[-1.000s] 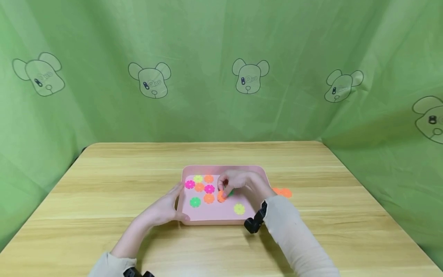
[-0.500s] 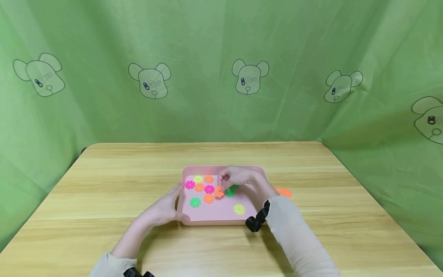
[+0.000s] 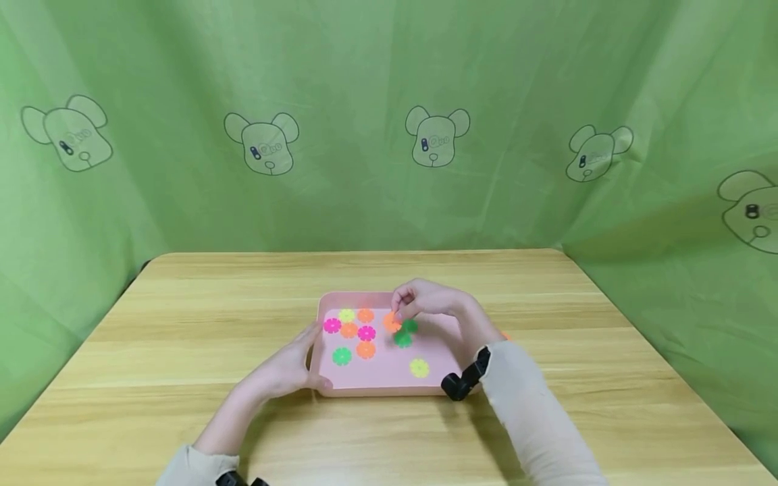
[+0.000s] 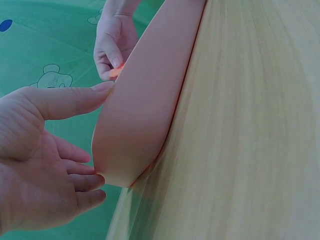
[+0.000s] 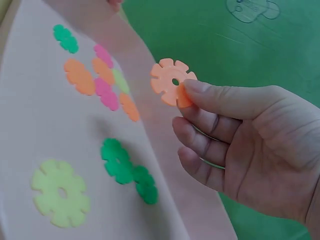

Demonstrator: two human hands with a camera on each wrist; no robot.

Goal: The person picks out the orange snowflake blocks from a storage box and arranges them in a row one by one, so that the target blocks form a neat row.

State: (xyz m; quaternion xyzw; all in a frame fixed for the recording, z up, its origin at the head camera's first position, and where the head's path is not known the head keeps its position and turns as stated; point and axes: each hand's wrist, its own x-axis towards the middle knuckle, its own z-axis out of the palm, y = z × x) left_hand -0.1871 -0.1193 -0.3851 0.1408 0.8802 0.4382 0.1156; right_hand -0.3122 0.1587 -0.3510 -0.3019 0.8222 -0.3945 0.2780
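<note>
A shallow pink tray holds several flower-shaped plastic interlocking discs. My right hand pinches an orange interlocking disc by its edge between thumb and fingers, raised over the tray's far part. Two green discs lie near that hand, touching or overlapping. My left hand rests against the tray's left end. In the left wrist view its extended thumb touches the rim, and its loosely bent fingers lie along the outer wall.
Pink, orange, yellow and green discs lie in the tray's left half, with an orange disc among them. A yellow disc lies near the front wall. On the wooden table, orange discs are mostly hidden behind the right forearm.
My right hand has lifted the orange disc and moved away from me and slightly right. The green discs have come into fuller view. The left hand stays at the tray.
</note>
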